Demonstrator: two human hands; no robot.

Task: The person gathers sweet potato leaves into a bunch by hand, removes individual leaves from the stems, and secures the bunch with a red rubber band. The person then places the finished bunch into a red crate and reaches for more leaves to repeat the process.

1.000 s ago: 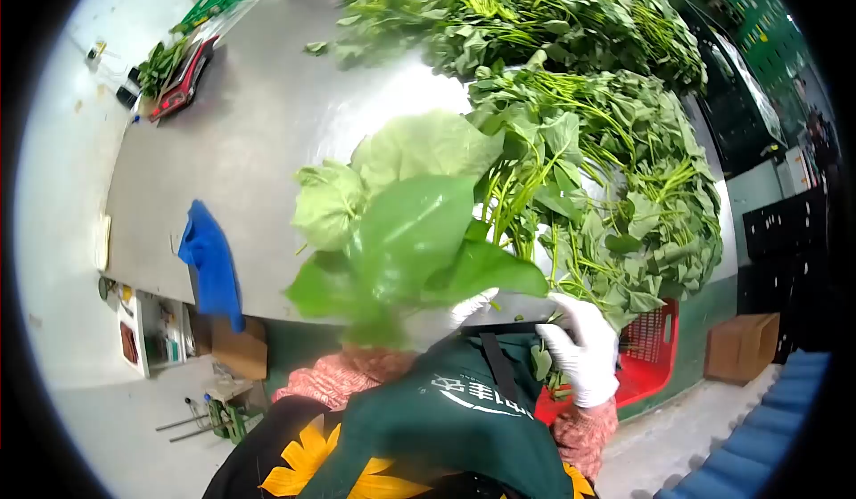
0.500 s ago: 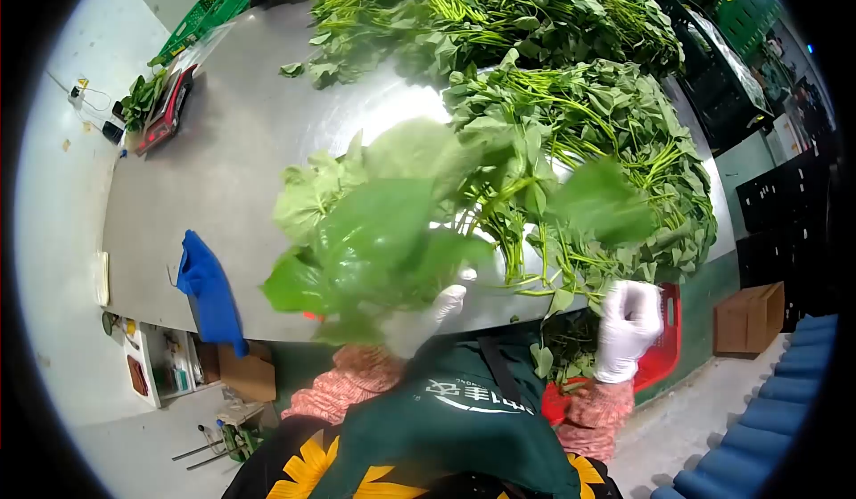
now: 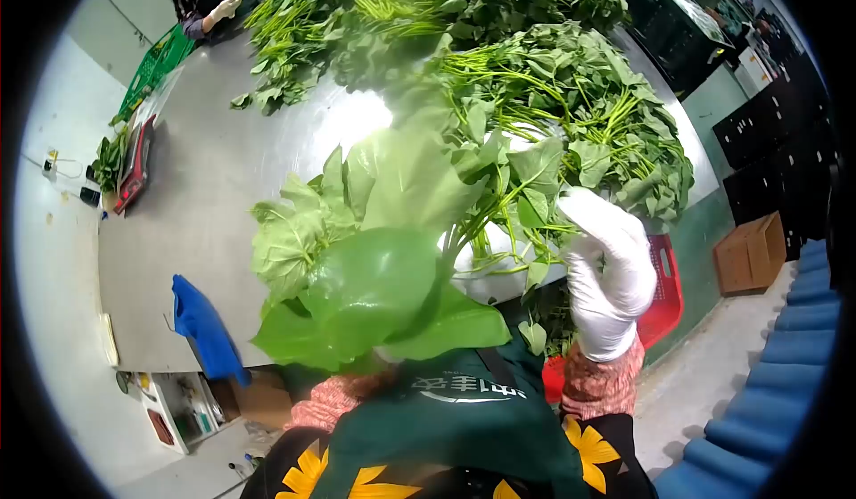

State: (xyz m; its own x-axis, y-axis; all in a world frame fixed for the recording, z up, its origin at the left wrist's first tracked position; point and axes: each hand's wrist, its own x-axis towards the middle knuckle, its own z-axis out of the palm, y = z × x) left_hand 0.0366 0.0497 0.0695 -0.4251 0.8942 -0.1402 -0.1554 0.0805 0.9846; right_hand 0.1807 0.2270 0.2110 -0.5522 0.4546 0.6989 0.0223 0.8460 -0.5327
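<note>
A bunch of broad green leaves stands up close to the camera, in front of the apron. It rises from the end of my left sleeve; the leaves hide my left hand, which holds the bunch from below. My right hand, in a white glove, is at the near edge of the leafy pile. Its fingers are curled together around a green stem, whose end is hidden in the glove.
On the metal table lie a blue cloth and a red-edged device. A co-worker's gloved hand is at the far side. A red crate stands below the near edge, with a cardboard box to its right.
My right hand has moved up to the stems and its fingers have curled in. The bunch at my left hand is still held. The view has shifted, showing more of the co-worker.
</note>
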